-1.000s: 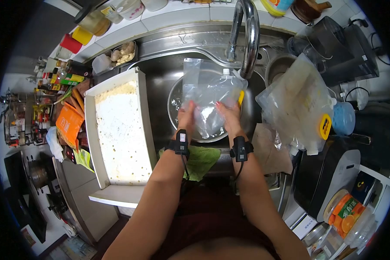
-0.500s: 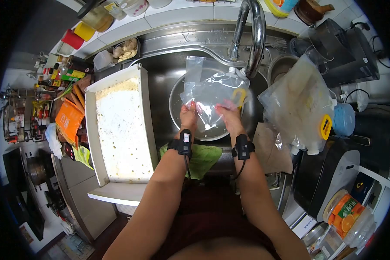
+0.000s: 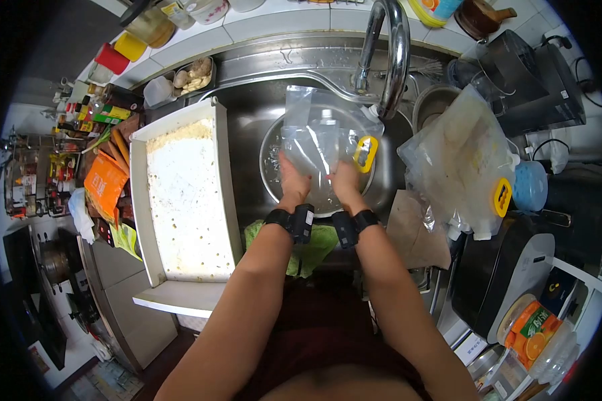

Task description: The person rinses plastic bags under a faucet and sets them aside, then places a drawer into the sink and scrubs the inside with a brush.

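Observation:
Over a round metal basin in the sink I hold a clear plastic spout bag. White caps show along its top, and a yellow handle is at its right side. My left hand is closed on the bag's lower left part, its fingers partly behind the film. My right hand grips the lower right part, close below the yellow handle. Water droplets cling to the basin and the plastic.
A white drawer-like tray with crumbs stands left of the sink. The chrome faucet arches over the back. Another spout bag lies at the right, by a brown sheet. A green cloth hangs at the front edge.
The bag has turned so its spout and yellow handle show more clearly. My wrists have rotated, and my hands have come closer together lower on the bag.

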{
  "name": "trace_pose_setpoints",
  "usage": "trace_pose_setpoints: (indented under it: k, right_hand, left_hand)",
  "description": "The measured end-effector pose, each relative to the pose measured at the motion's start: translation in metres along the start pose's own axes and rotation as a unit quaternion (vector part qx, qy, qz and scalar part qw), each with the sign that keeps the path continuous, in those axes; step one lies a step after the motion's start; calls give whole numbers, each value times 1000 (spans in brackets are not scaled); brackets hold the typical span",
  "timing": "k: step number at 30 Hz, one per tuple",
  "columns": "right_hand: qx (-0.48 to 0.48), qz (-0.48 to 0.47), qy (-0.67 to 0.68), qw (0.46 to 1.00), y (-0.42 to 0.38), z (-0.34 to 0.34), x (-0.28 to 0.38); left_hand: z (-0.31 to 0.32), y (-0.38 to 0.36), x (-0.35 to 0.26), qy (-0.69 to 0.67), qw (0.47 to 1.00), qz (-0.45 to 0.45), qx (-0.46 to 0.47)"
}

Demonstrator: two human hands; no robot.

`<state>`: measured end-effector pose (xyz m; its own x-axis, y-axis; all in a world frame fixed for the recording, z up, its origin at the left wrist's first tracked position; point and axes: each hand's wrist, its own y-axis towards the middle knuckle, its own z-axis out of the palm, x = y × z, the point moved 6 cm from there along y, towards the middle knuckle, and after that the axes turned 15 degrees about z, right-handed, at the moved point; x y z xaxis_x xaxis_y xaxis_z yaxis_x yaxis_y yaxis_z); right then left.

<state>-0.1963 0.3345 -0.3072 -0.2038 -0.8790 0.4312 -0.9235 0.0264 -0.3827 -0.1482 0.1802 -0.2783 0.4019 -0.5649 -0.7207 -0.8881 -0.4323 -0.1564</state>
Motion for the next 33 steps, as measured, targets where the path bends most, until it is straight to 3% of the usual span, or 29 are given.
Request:
trace_pose_setpoints:
  k: [1, 4, 7, 10, 11, 14, 17, 20, 23, 25, 29, 32, 33]
  right_hand:
    - [13, 20, -12, 1000, 4, 2, 1]
    - [-35, 115, -11, 993, 14, -5, -2]
    - [28, 42, -82, 995, 10, 5, 9]
    - [64, 6, -70, 995, 16, 15, -6]
    - [22, 54, 26, 998, 23, 16, -16]
    - [-20, -10, -21, 1000, 19, 2, 0]
    - [64, 52, 247, 966, 25, -10, -14]
    - [43, 83, 342, 935, 10, -64, -8]
    - [75, 73, 446, 889, 0, -102, -2]
    - [99, 93, 469, 873, -1, -114, 2]
    - [93, 50, 403, 909, -1, -114, 8]
    - [113, -2, 391, 913, -17, -103, 29]
    - [127, -39, 407, 904, -26, -93, 38]
  left_hand:
    - [8, 1, 9, 44, 997, -34, 62]
    - [5, 0, 14, 60, 985, -107, 125]
    - [15, 15, 52, 20, 970, -179, 165]
    - [15, 26, 86, 39, 980, -118, 158]
    - [6, 28, 79, 166, 980, -43, 99]
    - [13, 30, 83, 177, 980, 80, -30]
    - [36, 47, 116, -17, 997, 16, -78]
    - [3, 24, 55, -305, 945, -114, -26]
    - [-8, 19, 41, -325, 934, -142, -52]
    - [-6, 21, 33, -339, 934, -94, -64]
    - [-6, 21, -19, -291, 954, 61, -21]
    - [-9, -2, -78, -311, 931, 188, 43]
    - [1, 0, -77, -378, 903, 173, 110]
